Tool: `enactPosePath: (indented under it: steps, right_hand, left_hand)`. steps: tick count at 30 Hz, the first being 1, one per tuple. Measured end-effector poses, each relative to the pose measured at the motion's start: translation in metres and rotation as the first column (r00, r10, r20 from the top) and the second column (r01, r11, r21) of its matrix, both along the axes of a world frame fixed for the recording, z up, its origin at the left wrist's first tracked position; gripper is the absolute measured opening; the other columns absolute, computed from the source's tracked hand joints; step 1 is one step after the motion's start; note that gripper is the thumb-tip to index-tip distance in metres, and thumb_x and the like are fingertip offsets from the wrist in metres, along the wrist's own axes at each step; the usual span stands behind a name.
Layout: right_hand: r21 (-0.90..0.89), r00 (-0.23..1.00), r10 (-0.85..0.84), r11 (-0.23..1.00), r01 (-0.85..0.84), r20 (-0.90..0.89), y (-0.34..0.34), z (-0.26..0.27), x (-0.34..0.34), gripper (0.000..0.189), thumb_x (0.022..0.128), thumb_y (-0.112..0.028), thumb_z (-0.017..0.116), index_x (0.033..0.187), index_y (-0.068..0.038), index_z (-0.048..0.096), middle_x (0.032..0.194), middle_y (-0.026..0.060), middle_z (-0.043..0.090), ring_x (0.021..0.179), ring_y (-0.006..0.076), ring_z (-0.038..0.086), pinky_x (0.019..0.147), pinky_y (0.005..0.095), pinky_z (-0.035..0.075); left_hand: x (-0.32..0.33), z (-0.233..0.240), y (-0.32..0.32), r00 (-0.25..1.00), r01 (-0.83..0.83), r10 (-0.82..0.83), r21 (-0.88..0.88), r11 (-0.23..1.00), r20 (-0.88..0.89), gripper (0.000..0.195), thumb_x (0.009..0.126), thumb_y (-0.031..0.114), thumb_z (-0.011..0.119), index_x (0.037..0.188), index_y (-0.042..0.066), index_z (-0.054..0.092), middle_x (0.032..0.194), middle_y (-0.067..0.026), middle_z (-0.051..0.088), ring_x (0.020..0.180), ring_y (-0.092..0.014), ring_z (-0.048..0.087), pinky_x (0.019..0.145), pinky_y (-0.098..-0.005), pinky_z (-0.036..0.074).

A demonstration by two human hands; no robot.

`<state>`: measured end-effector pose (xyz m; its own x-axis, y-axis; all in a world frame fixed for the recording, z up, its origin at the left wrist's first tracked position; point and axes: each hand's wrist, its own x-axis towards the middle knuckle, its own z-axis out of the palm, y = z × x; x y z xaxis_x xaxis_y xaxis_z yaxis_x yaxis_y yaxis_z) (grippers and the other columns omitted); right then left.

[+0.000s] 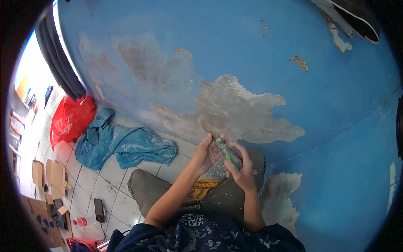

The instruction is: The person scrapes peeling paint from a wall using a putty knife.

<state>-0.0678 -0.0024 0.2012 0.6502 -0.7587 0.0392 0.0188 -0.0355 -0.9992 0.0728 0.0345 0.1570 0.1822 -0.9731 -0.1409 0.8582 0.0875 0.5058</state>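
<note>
My right hand (242,168) is wrapped around the dusty, green-marked handle of a hand tool (227,153), which looks like a scraper. Its narrow end points up and left, toward the wall. At that end, the thumb and fingers of my left hand (204,154) close on the tool; the exact contact is partly hidden. Directly beyond both hands is a blue painted wall (239,56) with a large bare grey patch (233,110) where the paint is gone. Pale debris lies on the floor between my legs, beside a mustard-coloured cloth (203,188).
White floor tiles (91,179) extend leftward. A crumpled teal cloth (126,145) and a red plastic bag (72,116) lie along the wall. Farther left are a phone (99,210) with a cable, a red-capped bottle (80,221) and cardboard pieces (56,178). A dark curtain (59,53) hangs upper left.
</note>
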Motion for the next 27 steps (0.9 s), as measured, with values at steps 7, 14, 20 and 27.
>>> enactPosePath:
  steps: [7, 14, 20, 27]
  right_hand:
    - [-0.964, 0.923, 0.369, 0.184, -0.191, -0.113, 0.018, 0.038, 0.054, 0.035, 0.072, -0.038, 0.067, 0.071, -0.004, 0.058, 0.069, 0.0070, 0.057, 0.063, 0.0234, 0.059, 0.055, 0.0337, 0.047]
    - [-0.948, 0.824, 0.474, -0.088, -0.306, -0.310, 0.037, 0.066, 0.123, 0.040, 0.074, -0.041, 0.060, 0.054, -0.009, 0.048, 0.050, 0.0035, 0.046, 0.041, 0.0201, 0.049, 0.039, 0.0313, 0.039]
    - [-0.986, 0.959, 0.234, -0.008, 0.165, 0.159, -0.002, 0.087, 0.177, 0.021, 0.065, -0.013, 0.063, 0.053, -0.012, 0.046, 0.046, 0.0021, 0.044, 0.038, 0.0180, 0.047, 0.037, 0.0296, 0.037]
    - [-0.981, 0.999, -0.019, -0.188, 0.047, 0.051, -0.063, 0.071, 0.181, 0.018, 0.063, -0.012, 0.062, 0.052, -0.014, 0.047, 0.045, 0.0001, 0.046, 0.039, 0.0154, 0.050, 0.036, 0.0271, 0.038]
  left_hand:
    - [-0.022, -0.036, 0.021, 0.963, 0.057, 0.028, -0.307, 0.950, 0.267, 0.050, 0.092, 0.046, 0.035, 0.118, 0.005, 0.045, 0.120, -0.0124, 0.050, 0.104, -0.024, 0.053, 0.092, -0.0349, 0.041]
    - [0.016, -0.039, 0.052, 0.983, -0.177, 0.181, -0.458, 0.871, -0.035, 0.055, 0.086, 0.051, 0.038, 0.117, 0.005, 0.042, 0.111, -0.0120, 0.053, 0.098, -0.026, 0.055, 0.089, -0.0379, 0.042]
    - [0.038, 0.036, 0.101, 0.984, -0.176, 0.178, 0.148, 0.973, 0.004, 0.017, 0.088, 0.024, 0.044, 0.096, 0.010, 0.049, 0.085, -0.0025, 0.055, 0.089, -0.017, 0.053, 0.081, -0.0329, 0.041]
    - [0.036, 0.066, 0.179, 0.811, -0.564, 0.571, -0.087, 0.821, 0.125, 0.016, 0.087, 0.021, 0.043, 0.082, 0.007, 0.046, 0.065, -0.0034, 0.045, 0.062, -0.014, 0.046, 0.065, -0.0289, 0.040]
